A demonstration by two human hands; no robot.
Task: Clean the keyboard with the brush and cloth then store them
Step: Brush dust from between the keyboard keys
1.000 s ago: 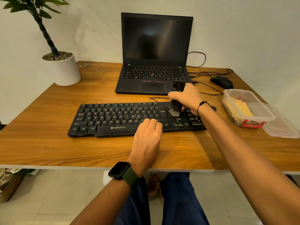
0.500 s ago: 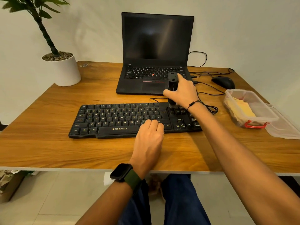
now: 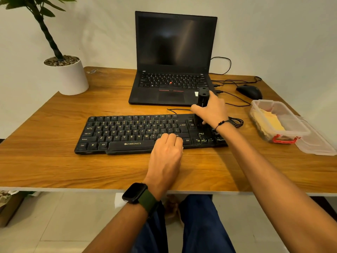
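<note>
Keyboard (image 3: 145,133) sits flat on the desk (image 3: 54,161) in front of the laptop (image 3: 173,70), and you're mid-brushing by the look of it. Your right hand (image 3: 212,110) is wrapped around the black brush (image 3: 202,101), held upright with its lower end down on the far right key block, up by the back edge. Your left hand (image 3: 166,154) lies on the bottom row next to the spacebar, fingers bent over the keys, looks like it's just pinning the board down. So I'd call this the brush stage, not finished. The yellow cloth (image 3: 269,119) is in the open plastic box (image 3: 284,125) on the right, so wiping and putting both tools away are left.
</note>
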